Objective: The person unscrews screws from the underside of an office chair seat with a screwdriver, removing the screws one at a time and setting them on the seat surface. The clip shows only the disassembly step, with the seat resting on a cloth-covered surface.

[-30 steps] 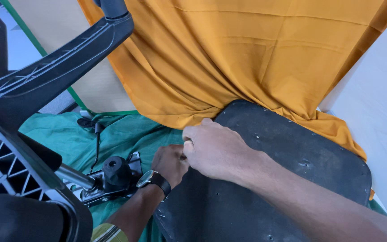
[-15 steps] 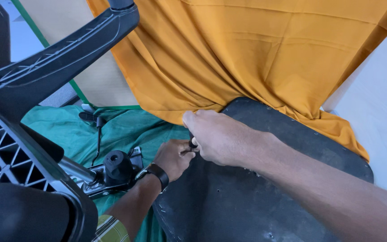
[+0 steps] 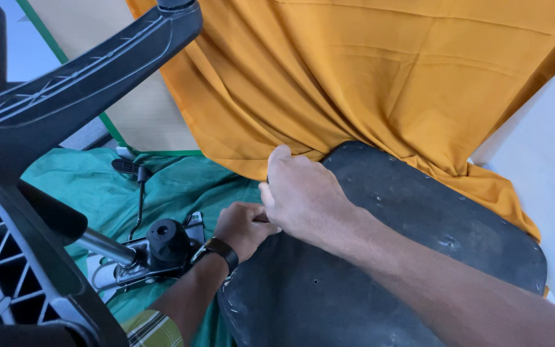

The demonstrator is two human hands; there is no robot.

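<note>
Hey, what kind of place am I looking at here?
Probably a chair repair or upholstery work spot: an upturned black seat base, orange fabric draped over it, and a chair mechanism on green cloth.

We have the seat board [image 3: 393, 257] lying at lower right, its far edge tucked under the draped cloth [image 3: 380, 83] behind it. Both hands meet at the board's left edge, the right hand [image 3: 303, 196] above the left hand [image 3: 242, 228]. Left of them sits the chair mechanism [image 3: 155, 247] on a sheet [image 3: 78, 193], with the chair base arm [image 3: 78, 83] overhead at far left.
</note>
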